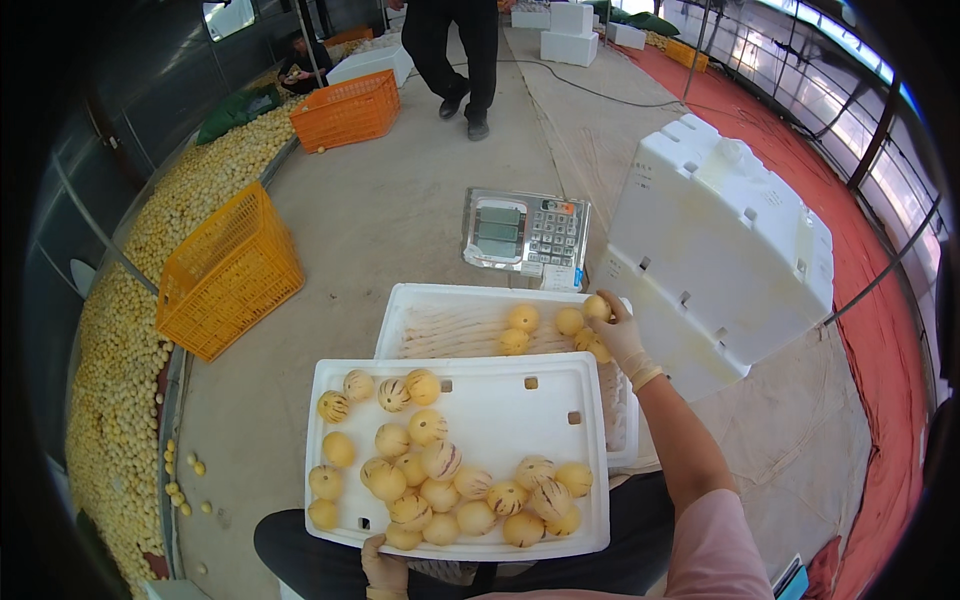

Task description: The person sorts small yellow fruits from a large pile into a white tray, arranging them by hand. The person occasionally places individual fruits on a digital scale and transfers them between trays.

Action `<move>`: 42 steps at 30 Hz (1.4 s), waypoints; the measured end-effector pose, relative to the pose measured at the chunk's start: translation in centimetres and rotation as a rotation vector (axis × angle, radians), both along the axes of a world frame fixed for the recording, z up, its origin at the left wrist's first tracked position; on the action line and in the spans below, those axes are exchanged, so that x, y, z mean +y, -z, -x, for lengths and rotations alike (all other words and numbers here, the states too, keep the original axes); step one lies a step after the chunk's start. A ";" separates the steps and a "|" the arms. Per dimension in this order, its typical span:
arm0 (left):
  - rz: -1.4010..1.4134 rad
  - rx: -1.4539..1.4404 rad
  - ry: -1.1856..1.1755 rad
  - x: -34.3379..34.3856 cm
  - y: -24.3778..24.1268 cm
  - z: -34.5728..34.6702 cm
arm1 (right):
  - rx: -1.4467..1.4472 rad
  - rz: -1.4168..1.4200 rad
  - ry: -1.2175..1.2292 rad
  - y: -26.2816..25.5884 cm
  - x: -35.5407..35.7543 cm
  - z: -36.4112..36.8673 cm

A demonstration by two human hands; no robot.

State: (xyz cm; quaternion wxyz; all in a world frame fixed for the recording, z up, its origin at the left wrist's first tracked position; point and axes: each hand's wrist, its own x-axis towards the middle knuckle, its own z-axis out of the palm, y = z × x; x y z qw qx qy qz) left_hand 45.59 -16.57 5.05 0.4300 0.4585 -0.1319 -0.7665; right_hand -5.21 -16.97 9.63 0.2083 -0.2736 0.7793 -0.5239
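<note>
A white foam tray (pixel 510 420) with many round yellow fruits, some purple-striped, lies across the person's lap. My left hand (pixel 385 568), in a pale glove, grips its near edge left of centre. Beyond it, partly covered, is a second white foam box (pixel 450 296) with a ridged lining and several yellow fruits at its far right. My right hand (pixel 616 330), gloved too, has its fingers around a yellow fruit (pixel 596 307) at that box's far right corner. Just behind stands a digital scale display with a keypad (pixel 556 231).
White foam boxes (pixel 720 240) are stacked at the right. A yellow plastic crate (pixel 225 277) and an orange one (pixel 349 112) stand left, beside a long heap of yellow fruits (pixel 112 397). A person in dark trousers (pixel 469 52) stands ahead; another person (pixel 304 64) crouches by the heap.
</note>
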 end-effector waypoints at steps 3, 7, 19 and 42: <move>0.031 0.010 -0.003 0.3 -0.1 0.2 | 0.076 -0.156 -0.149 -0.3 -0.4 -0.8; 0.037 0.030 0.047 0.0 0.1 -0.2 | 0.130 -0.107 -0.230 0.3 -0.5 -1.0; 0.070 0.006 0.015 1.3 -0.9 -0.7 | 0.355 -0.120 -1.088 -10.0 1.2 -12.9; 0.066 0.062 0.046 0.8 0.1 -0.9 | 0.264 0.043 -0.663 -6.2 -4.3 -8.6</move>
